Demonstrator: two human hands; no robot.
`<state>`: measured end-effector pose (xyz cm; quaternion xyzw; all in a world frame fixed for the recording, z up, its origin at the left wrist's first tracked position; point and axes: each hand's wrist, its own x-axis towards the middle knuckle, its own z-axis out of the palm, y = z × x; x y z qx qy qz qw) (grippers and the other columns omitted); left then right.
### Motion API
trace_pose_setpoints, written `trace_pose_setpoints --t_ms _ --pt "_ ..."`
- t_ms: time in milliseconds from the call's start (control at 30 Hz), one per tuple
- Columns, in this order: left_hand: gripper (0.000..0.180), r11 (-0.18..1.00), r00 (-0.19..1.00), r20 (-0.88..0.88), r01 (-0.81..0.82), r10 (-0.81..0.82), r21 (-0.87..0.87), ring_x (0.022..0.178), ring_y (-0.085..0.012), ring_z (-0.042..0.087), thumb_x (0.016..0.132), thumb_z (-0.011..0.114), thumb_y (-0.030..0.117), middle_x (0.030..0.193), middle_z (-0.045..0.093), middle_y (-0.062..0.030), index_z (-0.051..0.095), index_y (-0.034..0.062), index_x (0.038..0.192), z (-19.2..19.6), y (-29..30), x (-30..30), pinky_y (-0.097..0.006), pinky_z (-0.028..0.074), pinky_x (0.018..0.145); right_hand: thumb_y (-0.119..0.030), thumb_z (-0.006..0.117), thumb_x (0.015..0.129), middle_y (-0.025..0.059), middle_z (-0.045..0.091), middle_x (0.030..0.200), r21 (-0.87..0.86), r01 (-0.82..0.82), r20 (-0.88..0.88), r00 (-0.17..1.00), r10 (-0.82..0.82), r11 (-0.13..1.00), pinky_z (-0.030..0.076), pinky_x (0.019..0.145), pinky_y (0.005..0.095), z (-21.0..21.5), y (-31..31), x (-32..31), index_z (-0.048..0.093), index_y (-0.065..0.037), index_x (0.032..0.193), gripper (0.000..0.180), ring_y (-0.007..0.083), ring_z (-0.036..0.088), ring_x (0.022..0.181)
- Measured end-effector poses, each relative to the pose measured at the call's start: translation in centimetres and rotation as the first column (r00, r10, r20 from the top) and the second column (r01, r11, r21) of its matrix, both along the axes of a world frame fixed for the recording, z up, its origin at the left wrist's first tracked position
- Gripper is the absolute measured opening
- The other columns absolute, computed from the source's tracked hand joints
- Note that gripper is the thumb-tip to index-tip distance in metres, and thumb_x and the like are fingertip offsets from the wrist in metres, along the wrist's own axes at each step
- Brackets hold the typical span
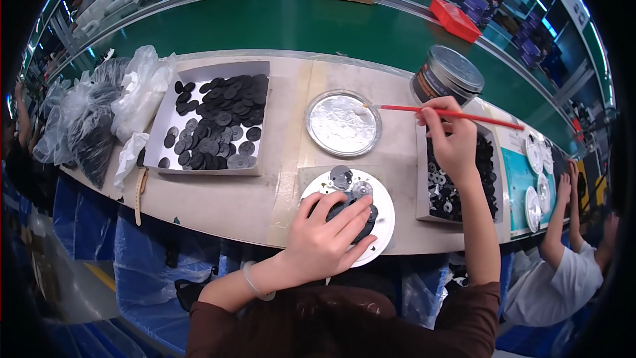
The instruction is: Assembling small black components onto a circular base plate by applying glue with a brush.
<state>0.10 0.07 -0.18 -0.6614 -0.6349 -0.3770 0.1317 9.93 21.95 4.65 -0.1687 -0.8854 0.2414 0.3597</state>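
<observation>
Beyond a pale beige worktable (281, 113), faces a broad green belt (218, 23). Rests the left hand (331, 232), fingers slightly apart, on dark grey plastic gears (361, 189) set on a round white disc (384, 229) near the table's front edge. Pinches a slim red-handled brush (399, 108) between right-hand (450, 136) thumb and fingers, tip over a shallow round silver dish (338, 129). Behind, includes a metal tin (457, 73) with a dark label (427, 84), printing too small to make out.

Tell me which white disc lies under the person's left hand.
The white disc at the near edge of the table, left hand spread over it. The other white discs lie far right, at the teal mat.
</observation>
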Motion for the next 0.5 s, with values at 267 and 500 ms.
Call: trace_pose_setpoints --t_ms 267,500 --pt "0.028 1.0 1.0 0.002 0.01 -0.01 -0.006 0.089 -0.0214 0.052 0.066 0.072 0.024 0.105 0.063 -0.0014 0.065 0.0053 0.086 0.2 -0.1 0.2 -0.032 0.039 0.079 -0.027 0.048 0.092 0.0073 0.062 0.078 -0.774 -0.068 -0.25 0.946 -0.205 0.629 0.042 0.047 0.0182 0.9 0.9 2.9 0.054 -0.006 0.091 0.022 0.0124 0.06 0.065" --pt "0.027 1.0 1.0 -0.012 0.015 -0.015 -0.007 0.087 -0.022 0.051 0.07 0.067 0.025 0.106 0.061 -0.0026 0.063 0.0045 0.088 0.0 0.1 -0.1 -0.033 0.038 0.079 -0.02 0.05 0.091 0.0055 0.056 0.07 -0.789 -0.119 -0.316 0.92 -0.232 0.603 0.037 0.042 0.017 1.4 -1.3 5.6 0.051 -0.005 0.09 0.015 0.0111 0.054 0.057"
